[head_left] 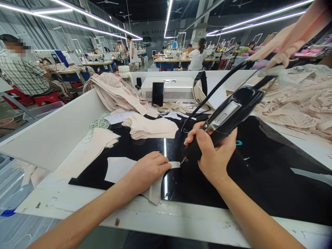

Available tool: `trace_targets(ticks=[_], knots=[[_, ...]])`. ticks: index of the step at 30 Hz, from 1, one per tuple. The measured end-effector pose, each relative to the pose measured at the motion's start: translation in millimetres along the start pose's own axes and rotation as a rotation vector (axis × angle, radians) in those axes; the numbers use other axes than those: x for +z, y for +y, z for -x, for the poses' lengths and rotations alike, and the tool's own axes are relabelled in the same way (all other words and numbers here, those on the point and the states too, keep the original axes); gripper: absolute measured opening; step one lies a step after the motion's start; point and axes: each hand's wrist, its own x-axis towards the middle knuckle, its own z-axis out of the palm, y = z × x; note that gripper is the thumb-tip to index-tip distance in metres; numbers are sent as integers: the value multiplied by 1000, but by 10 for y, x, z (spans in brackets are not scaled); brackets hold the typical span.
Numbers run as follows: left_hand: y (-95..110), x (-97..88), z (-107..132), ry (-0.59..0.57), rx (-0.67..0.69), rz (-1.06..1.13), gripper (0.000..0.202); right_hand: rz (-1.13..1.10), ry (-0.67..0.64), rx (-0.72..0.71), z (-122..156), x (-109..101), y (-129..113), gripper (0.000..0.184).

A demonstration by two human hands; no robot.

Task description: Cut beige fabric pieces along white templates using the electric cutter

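My right hand (216,155) is wrapped round a black corded hand tool (225,114) with a silver side panel. The tool tilts down to the left, its thin tip touching or just above the end of a narrow pale strip (175,165). My left hand (149,169) lies palm down with fingers together, thumb and index finger closed on that strip. Beneath it are a white piece (119,168) and a greyish fabric piece (155,192), partly hidden by the hand. All this rests on a shiny black work surface (186,186).
Cut cream pieces (153,126) are stacked ahead, with more fabric (111,91) behind. A white vented box (168,88) and a phone (158,94) stand at the back. Lace fabric (298,93) is heaped right. Another person's hand (282,52) reaches in from upper right, near the cord.
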Motion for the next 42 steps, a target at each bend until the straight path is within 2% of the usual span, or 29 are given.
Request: trace_targets(ticks=[11,16,26,31,36,42], knots=[[127,-69,63,-65,-76,-31,29,9,-17,-24,-10,-32,3,41],[152,-68,54,-63,-75,-35,28,-39,21,-3,-39,71,33,48],[152,-40,56,-17,-55,-26,26,-90,-36,49,47,207,172,47],[150,-18,63,-20,-54,-27,28,-50,-35,35,20,192,144,45],[159,-2,69,-31,-63,-29,28,-35,16,32,-19,108,104,51],[145,-5,79,-41,-61,-40,29,-16,3,16,-1,73,113,49]])
